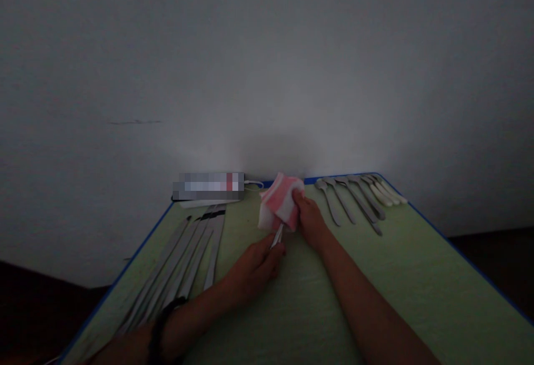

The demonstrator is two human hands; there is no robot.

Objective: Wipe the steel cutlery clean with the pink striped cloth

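Observation:
My left hand [261, 259] is closed around the shiny handle of a piece of metal cutlery [277, 235], near the middle of the table. The far end of that cutlery goes into a pink and white striped cloth [278, 201], so its kind is hidden. Fingers wrapped and thumb pressed on top, my right hand [309, 217] grips the cloth at its right side, around the cutlery's end. Both hands are close together, just above the table's far half.
The light green table [325, 304] has a blue edge and meets a grey wall [267, 64]. Several long flat metal pieces [183, 265] lie at left. Several spoons [348, 201], some white-handled, lie at right. A device with a blurred screen [212, 186] and white cable [254, 183] stands back left.

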